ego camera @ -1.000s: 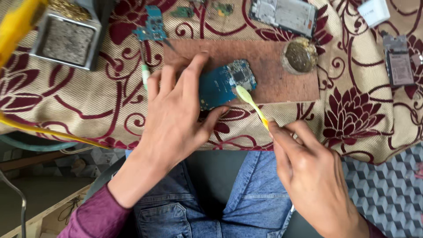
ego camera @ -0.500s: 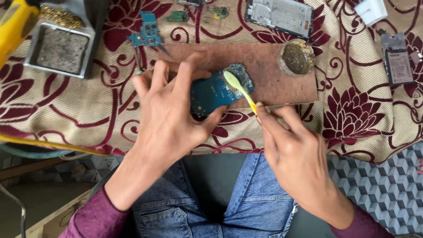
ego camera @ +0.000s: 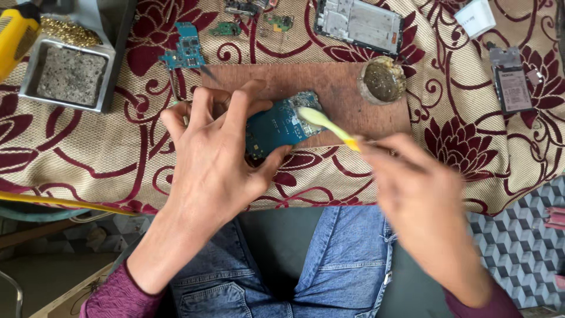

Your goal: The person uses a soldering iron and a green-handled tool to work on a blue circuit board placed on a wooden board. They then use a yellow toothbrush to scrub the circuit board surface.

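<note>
Circuit board [ego camera: 281, 125], blue, sits tilted on the near edge of the brown wooden board [ego camera: 329, 88], which lies on the cream cloth with dark red flowers [ego camera: 118, 153]. Left hand [ego camera: 215, 156] clamps the circuit board: thumb under its near edge, fingers curled and arched over its left end, fingertips down on the wood. Right hand [ego camera: 421, 194] is blurred (motion smear, finger detail lost), but it is closed in a pinch around the handle of a yellow brush [ego camera: 326, 123]. Brush head lies on the right upper part of the circuit board, touching it; handle runs down-right into the hand.

Around it: a round tin of dull greenish-brown paste [ego camera: 382, 79] stands on the far right corner of the wooden board, near the brush but apart from it. Beyond the wood, top centre, a phone frame [ego camera: 360, 23], grey metal, lies flat. A smaller blue circuit board [ego camera: 185, 50] lies on the cloth just off the wood's far left corner, with small green board bits [ego camera: 281, 22] further back. Far left, a grey metal tray holding a rough grey sponge [ego camera: 67, 73], a clump of brass wool behind it, and a yellow tool body [ego camera: 17, 32] at the corner. Far right, a dark phone part [ego camera: 513, 85] and a white tub [ego camera: 475, 16], well apart from both hands. Blue jeans [ego camera: 329, 265] of the person fill the bottom centre; maroon sleeve [ego camera: 120, 294] on the left arm. Patterned grey floor tiles [ego camera: 518, 253] at right.
</note>
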